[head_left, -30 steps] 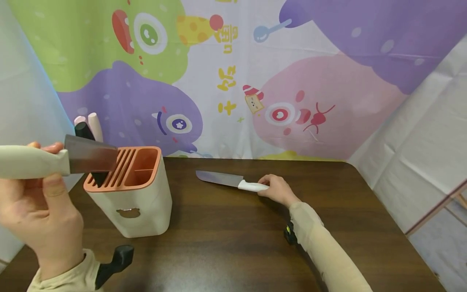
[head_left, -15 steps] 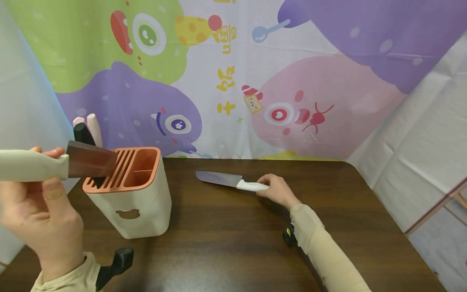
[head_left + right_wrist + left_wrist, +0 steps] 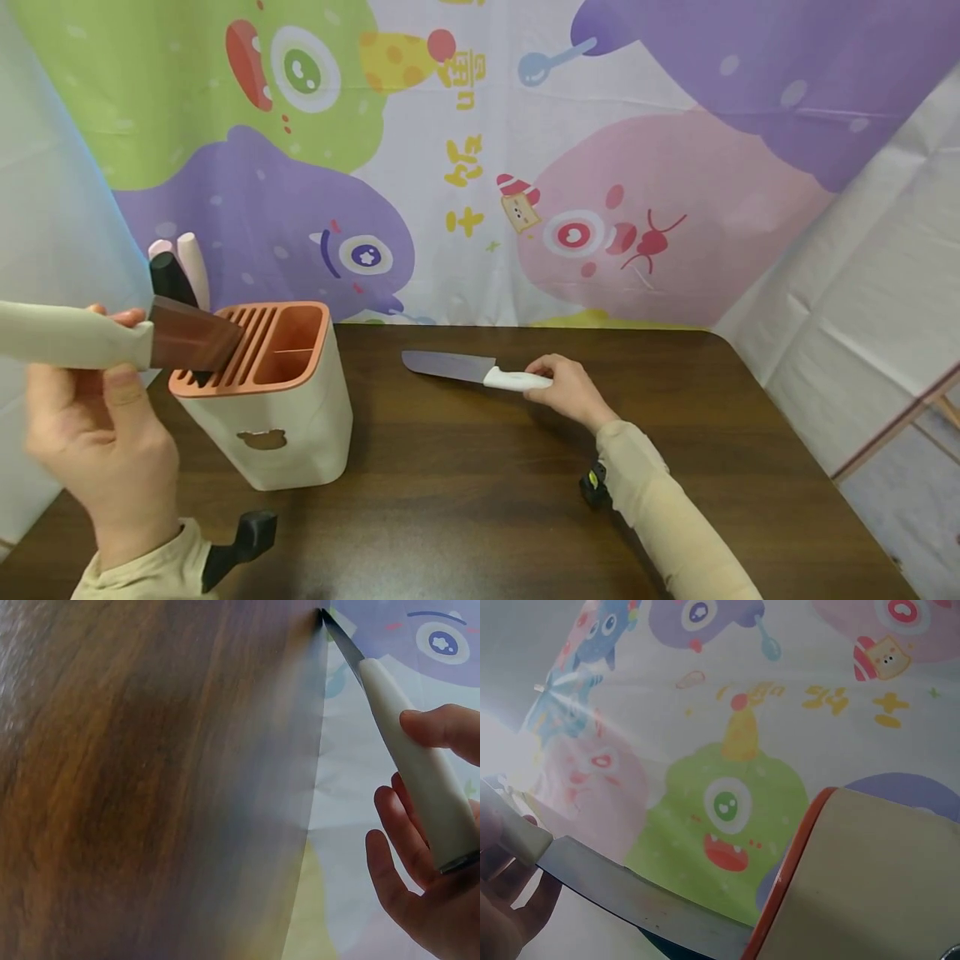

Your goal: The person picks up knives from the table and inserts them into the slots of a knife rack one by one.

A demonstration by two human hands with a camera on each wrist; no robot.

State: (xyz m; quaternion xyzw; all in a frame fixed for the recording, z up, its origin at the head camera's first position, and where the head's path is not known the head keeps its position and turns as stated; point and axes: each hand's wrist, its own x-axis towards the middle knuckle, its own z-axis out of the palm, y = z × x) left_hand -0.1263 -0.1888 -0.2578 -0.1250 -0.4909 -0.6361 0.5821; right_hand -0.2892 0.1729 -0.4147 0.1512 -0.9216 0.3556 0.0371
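Observation:
My left hand (image 3: 105,442) holds a kitchen knife (image 3: 191,335) by its pale cream handle, thumb and fingers around it. The blade points right and slightly down over the slots of the knife holder (image 3: 311,442), a cream box with an orange slotted top. In the left wrist view, the far end of this blade (image 3: 656,904) is right at the orange rim. On the right, my right hand (image 3: 570,392) grips the white handle of a second kitchen knife (image 3: 453,367) low over the table, its blade pointing left. The right wrist view shows the thumb (image 3: 442,731) on that handle.
A black handle (image 3: 171,275) and pale handles (image 3: 193,262) stick up from the holder's back left. Two open compartments (image 3: 296,329) form the right of its top. The brown wooden table (image 3: 465,500) ends at a cartoon-printed curtain (image 3: 465,275).
My left hand has shifted slightly to the right with its knife, and the blade now tilts more downward over the slots. My right hand and its knife have hardly moved.

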